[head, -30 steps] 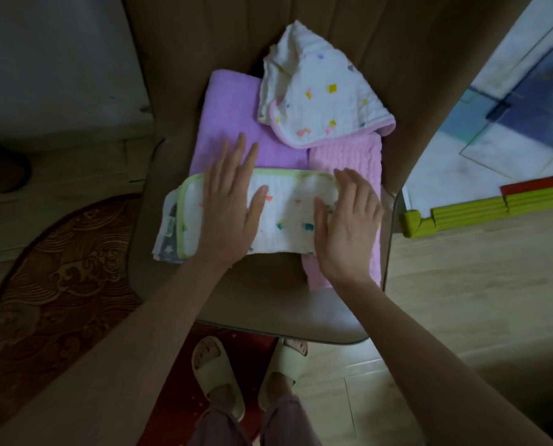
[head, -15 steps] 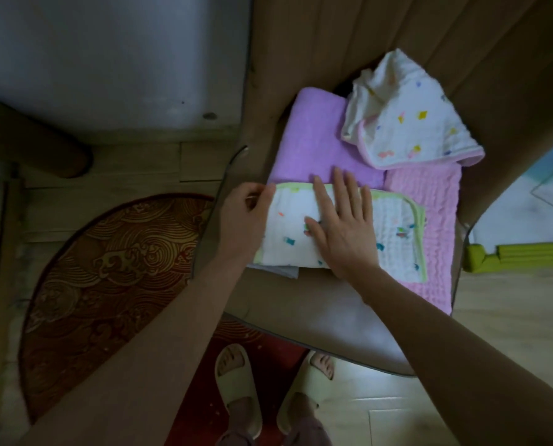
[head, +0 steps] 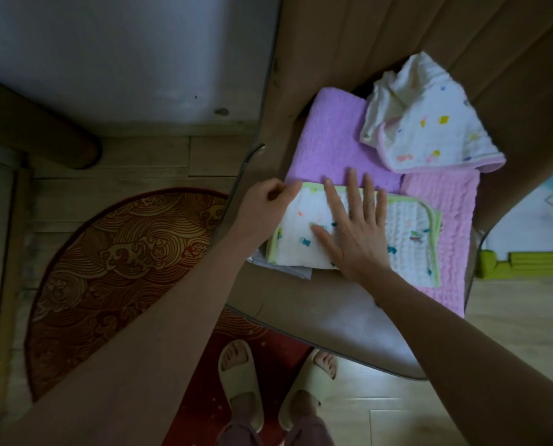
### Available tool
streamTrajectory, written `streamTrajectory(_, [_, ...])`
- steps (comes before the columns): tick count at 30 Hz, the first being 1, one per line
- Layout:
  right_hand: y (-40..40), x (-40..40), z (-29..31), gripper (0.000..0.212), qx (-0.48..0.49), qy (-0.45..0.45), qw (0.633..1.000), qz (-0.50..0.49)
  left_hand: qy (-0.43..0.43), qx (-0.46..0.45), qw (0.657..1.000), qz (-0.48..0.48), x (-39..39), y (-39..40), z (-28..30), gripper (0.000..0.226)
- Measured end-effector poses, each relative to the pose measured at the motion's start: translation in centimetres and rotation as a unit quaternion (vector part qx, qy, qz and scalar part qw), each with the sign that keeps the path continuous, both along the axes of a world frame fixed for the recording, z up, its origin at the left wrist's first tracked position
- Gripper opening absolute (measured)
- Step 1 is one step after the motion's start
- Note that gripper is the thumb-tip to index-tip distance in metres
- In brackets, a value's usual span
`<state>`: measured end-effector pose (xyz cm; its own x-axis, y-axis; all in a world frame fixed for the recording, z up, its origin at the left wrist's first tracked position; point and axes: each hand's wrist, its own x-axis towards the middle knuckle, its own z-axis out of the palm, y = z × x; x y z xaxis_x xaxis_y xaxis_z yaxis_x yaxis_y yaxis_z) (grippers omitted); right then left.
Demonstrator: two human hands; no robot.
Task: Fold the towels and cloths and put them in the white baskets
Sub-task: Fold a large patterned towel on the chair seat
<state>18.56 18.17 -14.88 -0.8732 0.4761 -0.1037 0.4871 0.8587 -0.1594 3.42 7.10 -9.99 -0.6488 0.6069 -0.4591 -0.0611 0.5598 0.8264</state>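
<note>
A white green-edged cloth with small coloured prints lies folded into a long strip on a brown chair seat. My right hand presses flat on its middle, fingers straight. My left hand pinches the cloth's left end at the far corner. Behind it lie a purple towel and a pink ribbed towel. A crumpled white pink-edged cloth sits on top of them at the back. No white basket is in view.
The chair's backrest rises behind the towels. A dark red patterned rug lies on the wooden floor to the left. A green ridged strip lies on the floor at the right. My slippered feet stand below the seat.
My right hand moved from the cloth's right end to its middle. My left hand slid from the middle to the left end and now pinches it. The view shifted left.
</note>
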Motion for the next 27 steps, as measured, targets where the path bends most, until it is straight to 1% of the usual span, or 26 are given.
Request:
streamTrajectory(2, [0.0, 0.0, -0.1, 0.072, 0.000, 0.002, 1.000, -0.001, -0.024, 0.010, 1.000, 0.000, -0.3, -0.2, 0.1, 0.028])
streamTrajectory(4, [0.0, 0.0, -0.2, 0.071, 0.001, 0.000, 1.000, -0.003, -0.029, 0.017, 0.999, -0.002, -0.4, -0.3, 0.3, 0.025])
streamTrajectory(8, [0.0, 0.1, -0.3, 0.071, 0.003, -0.011, 1.000, -0.001, -0.048, 0.013, 0.999, -0.017, -0.4, -0.5, 0.5, 0.027])
streamTrajectory(11, [-0.1, 0.0, -0.4, 0.071, 0.006, -0.017, 1.000, -0.001, -0.077, -0.015, 0.996, -0.029, -0.4, -0.7, 0.6, 0.031])
streamTrajectory(13, [-0.1, 0.0, -0.4, 0.071, 0.006, -0.022, 1.000, -0.001, -0.064, -0.029, 0.997, -0.023, -0.4, -0.5, 0.8, 0.032])
streamTrajectory(16, [0.0, 0.2, -0.5, 0.071, 0.009, -0.025, 1.000, 0.002, -0.004, 0.005, 0.999, 0.043, -0.6, 0.1, 0.7, 0.027])
streamTrajectory(19, [0.1, 0.2, -0.6, 0.072, 0.010, -0.032, 0.999, 0.007, 0.012, 0.029, 0.995, 0.096, -0.4, 0.5, 0.9, 0.016])
streamTrajectory(22, [0.1, 0.2, -0.7, 0.072, 0.003, -0.036, 0.999, 0.004, -0.023, 0.028, 0.991, 0.125, 0.0, 0.2, 0.6, 0.021])
streamTrajectory(24, [0.1, 0.2, -0.6, 0.072, 0.001, -0.034, 0.999, 0.005, -0.052, 0.012, 0.990, 0.132, 0.2, -0.1, 0.7, 0.029])
streamTrajectory(27, [0.2, 0.3, -0.5, 0.072, -0.001, -0.032, 0.999, 0.005, -0.134, -0.004, 0.974, 0.181, 0.2, -1.0, 0.5, 0.031])
